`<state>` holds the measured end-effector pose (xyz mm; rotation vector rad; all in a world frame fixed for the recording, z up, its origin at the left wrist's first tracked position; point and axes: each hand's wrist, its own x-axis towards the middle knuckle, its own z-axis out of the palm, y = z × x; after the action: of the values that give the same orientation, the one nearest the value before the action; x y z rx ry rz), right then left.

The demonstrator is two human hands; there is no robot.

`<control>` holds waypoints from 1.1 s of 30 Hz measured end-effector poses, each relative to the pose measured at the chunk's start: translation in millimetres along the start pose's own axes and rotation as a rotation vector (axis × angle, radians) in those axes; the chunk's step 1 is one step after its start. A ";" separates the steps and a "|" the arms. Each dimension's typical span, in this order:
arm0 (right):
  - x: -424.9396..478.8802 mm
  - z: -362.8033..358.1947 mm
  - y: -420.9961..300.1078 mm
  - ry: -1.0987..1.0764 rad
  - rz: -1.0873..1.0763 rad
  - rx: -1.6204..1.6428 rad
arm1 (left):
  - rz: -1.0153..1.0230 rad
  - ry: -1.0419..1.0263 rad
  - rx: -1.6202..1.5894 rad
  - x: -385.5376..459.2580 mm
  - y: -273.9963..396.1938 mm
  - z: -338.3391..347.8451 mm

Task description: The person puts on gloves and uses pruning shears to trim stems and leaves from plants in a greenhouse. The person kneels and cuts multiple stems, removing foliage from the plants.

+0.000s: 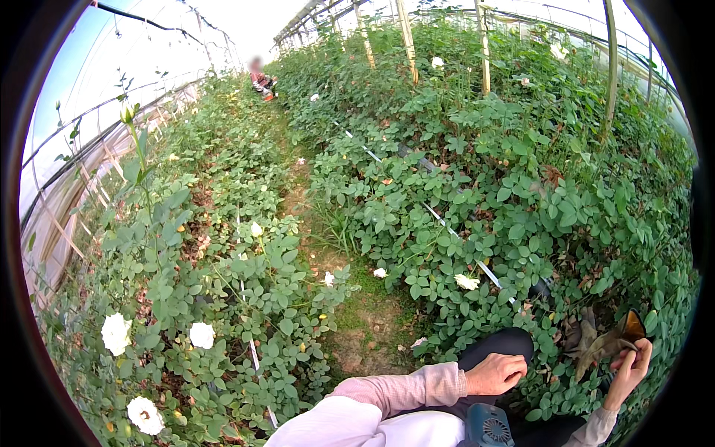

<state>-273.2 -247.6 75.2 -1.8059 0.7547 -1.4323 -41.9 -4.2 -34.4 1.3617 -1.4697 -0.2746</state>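
Observation:
At the lower right, my right hand (631, 363) pinches the cuff of a dirty brownish work glove (600, 346) between thumb and fingers. The glove hangs limp to the left, and its cuff gapes to show an orange-brown inside. Above my dark-clad knee (497, 341), my left hand (497, 373) lies with its fingers curled in; nothing shows in it, though the palm is hidden. A blue-green portable fan (489, 426) sits at my waist, below the left hand. Rose leaves (553, 399) surround the glove.
Rose bushes (486, 212) fill both sides of a narrow dirt path (363, 341). White roses (116, 333) bloom at left. A pale drip line or strap (441, 220) runs through the right bed. Wooden posts (483, 50) stand behind. Another person (261, 78) crouches far along the path.

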 end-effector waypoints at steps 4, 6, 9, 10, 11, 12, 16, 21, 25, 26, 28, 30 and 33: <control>-5.8 3.5 -5.9 -0.011 -0.006 0.002 | 0.005 0.011 -0.003 -0.6 -0.4 0.4; -8.3 4.3 -8.4 -0.014 -0.001 0.014 | 0.008 0.011 0.000 -0.8 -0.8 0.8; -11.7 5.5 -11.9 -0.021 -0.005 0.027 | 0.009 0.006 0.008 -0.7 -1.4 1.5; -12.9 6.3 -13.1 -0.025 -0.010 0.030 | 0.011 0.009 0.010 -1.1 -2.4 2.2; -14.1 7.4 -14.1 -0.028 -0.014 0.033 | 0.013 0.011 0.013 -1.4 -3.1 2.7; -14.8 7.8 -14.5 -0.031 -0.019 0.036 | 0.012 0.012 0.013 -1.2 -2.6 2.5; -17.3 7.0 -9.8 -0.047 -0.006 0.052 | 0.010 0.009 0.009 -0.9 -1.3 0.8; -18.5 9.4 -10.3 -0.059 0.006 0.053 | 0.004 0.005 0.006 -0.5 0.2 -1.3; -18.7 10.7 -10.2 -0.083 0.011 0.066 | 0.010 0.021 -0.004 -0.8 -1.9 0.2; -19.2 10.9 -12.3 -0.104 0.025 0.076 | 0.007 0.024 -0.009 -1.2 -2.0 0.4; -20.3 11.3 -16.3 -0.126 0.040 0.080 | 0.004 0.020 -0.009 -0.3 -0.7 -0.3; -21.6 13.6 -19.5 -0.133 0.040 0.073 | 0.003 0.015 -0.008 0.0 0.3 -1.1; -24.4 18.0 -25.5 -0.136 0.036 0.078 | 0.000 0.008 -0.008 -0.6 0.0 -1.6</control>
<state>-260.5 -210.2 79.5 -1.8010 0.6495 -1.2836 -40.8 -3.0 -34.1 1.3550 -1.4600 -0.2746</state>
